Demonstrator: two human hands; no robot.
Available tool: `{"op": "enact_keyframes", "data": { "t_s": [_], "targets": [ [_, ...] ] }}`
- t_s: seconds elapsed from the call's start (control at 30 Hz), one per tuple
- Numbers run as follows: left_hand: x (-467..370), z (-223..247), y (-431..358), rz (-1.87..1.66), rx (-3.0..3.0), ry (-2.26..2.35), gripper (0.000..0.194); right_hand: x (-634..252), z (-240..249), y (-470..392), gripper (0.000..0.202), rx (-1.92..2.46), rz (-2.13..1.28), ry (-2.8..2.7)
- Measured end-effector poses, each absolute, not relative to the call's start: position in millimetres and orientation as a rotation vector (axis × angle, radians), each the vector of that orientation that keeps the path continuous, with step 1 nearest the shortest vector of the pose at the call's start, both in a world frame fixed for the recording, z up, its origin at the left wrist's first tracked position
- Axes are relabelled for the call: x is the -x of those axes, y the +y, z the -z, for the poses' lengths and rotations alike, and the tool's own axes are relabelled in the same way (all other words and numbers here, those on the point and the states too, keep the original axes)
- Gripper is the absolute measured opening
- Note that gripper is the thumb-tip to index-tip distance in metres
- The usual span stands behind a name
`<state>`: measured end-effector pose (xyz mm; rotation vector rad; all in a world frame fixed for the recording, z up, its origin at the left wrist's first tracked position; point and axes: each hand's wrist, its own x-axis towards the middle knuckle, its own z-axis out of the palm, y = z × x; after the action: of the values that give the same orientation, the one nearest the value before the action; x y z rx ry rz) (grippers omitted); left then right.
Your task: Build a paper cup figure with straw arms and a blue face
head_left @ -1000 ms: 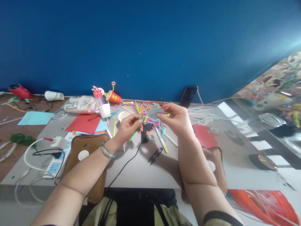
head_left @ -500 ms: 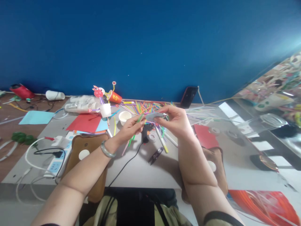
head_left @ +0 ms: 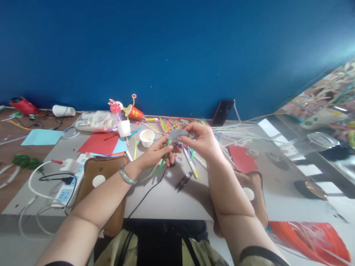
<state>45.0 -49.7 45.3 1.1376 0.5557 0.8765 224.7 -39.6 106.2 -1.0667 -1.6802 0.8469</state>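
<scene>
My left hand (head_left: 158, 151) is closed on thin green straws (head_left: 162, 164), whose ends stick out below the fingers and a little above the thumb. Pinched between the thumb and fingers of my right hand (head_left: 202, 142) is a flat, rounded grey piece (head_left: 178, 135), perhaps paper. Its left edge meets or overlaps the upper end of the straws; whether they are joined I cannot tell. Under the hands lie a roll of clear tape (head_left: 179, 159), a white marker with a yellow end (head_left: 190, 164) and black thread snips (head_left: 183, 181).
Many coloured straws (head_left: 169, 125) lie along the wall. A white paper cup (head_left: 146, 138) stands left of the hands, near a cup with a pink rabbit figure (head_left: 124, 128). Brown cushions (head_left: 104, 195) lie under both forearms. A phone (head_left: 222, 112) leans on the wall; a power strip (head_left: 66, 192) is left.
The grey piece has turned so that its broad face shows, and it has moved slightly left with my right hand. The green straws now point more downward, and more of my left fingers show.
</scene>
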Motion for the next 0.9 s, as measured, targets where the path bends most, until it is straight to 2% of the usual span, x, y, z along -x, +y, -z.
{"op": "enact_keyframes", "data": {
  "t_s": [0.9],
  "targets": [
    [-50.1, -28.4, -48.5, -0.986, -1.151, 0.616, 0.043, -217.4, -103.7, -40.6, 0.011, 1.13, -0.764, -1.765]
  ]
}}
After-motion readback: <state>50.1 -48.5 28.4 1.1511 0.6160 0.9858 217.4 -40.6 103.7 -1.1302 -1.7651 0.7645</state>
